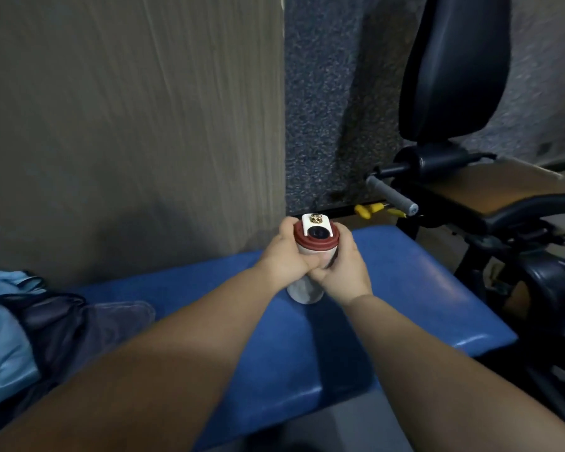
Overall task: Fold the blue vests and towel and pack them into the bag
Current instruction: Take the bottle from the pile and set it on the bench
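Head view: much is cut off or soft. At 8 o'clock the dark bag (56, 321) lies on the blue padded surface (405, 288) and runs out past the left edge. Light blue cloth (4, 347) fills its open mouth, too blurred to tell vest from towel, or folded from bunched. At 2 to 3 o'clock stands a black exercise machine (454, 76), smeared by blur, its lower frame lost in shadow. Small yellow pieces (369, 210) behind the surface at 1 o'clock are too small to identify.

At the centre both hands wrap a white bottle (317, 238) with a red collar and a white cap. The left hand (282, 256) curls round the neck just under the collar from the 9 o'clock side. The right hand (343, 272) grips the body from the 3 o'clock side, its fingers meeting the left hand's in front. Their fingers hide the bottle's middle; only the top and the pale base show. Whether the base touches the surface I cannot tell. The bottle is well apart from the bag
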Available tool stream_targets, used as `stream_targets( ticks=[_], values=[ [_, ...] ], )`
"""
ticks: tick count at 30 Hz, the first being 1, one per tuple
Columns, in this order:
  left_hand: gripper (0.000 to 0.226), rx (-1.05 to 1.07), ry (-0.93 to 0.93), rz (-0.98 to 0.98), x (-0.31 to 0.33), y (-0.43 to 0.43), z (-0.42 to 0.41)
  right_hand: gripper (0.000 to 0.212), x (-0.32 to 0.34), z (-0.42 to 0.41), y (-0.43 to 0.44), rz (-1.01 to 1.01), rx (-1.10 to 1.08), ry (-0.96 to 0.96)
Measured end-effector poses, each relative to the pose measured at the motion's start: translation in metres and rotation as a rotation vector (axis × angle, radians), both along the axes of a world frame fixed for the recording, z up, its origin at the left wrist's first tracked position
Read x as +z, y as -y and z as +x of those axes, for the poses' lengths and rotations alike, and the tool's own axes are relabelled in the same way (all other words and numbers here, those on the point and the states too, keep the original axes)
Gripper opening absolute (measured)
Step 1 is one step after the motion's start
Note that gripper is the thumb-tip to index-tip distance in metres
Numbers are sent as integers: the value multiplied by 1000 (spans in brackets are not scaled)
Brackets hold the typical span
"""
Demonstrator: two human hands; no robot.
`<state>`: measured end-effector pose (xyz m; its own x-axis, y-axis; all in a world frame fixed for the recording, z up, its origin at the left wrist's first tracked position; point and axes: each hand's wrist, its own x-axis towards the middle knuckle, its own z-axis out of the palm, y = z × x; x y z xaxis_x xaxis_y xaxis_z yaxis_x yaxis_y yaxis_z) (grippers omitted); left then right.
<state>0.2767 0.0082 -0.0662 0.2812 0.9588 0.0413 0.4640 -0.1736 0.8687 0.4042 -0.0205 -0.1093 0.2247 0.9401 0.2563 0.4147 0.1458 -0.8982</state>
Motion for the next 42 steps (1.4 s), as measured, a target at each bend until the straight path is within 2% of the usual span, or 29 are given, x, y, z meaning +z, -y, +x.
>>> stream_targets(
  ticks=[3,6,9,14,24,31,42],
  values=[
    [77,-17,18,-4,-11,-11,5,82,-14,7,-3,-46,52,-54],
    [84,-24,41,-4,-17,-22,13,80,-25,11,-6,-103,53,-81],
    [86,-50,86,10,-18,-34,29,78,-25,24,-14,-72,3,-92],
    [84,-139,160,-1,-29,-52,69,79,-21,66,-32,-42,-106,-47],
    [85,-184,301,-44,-44,-99,159,82,-22,149,-75,-41,-254,49],
    [93,-187,277,-57,-53,-122,188,75,-30,172,-93,23,-260,29],
    [77,-164,174,-100,-67,-120,193,83,-52,174,-106,79,-223,-122]
  ],
)
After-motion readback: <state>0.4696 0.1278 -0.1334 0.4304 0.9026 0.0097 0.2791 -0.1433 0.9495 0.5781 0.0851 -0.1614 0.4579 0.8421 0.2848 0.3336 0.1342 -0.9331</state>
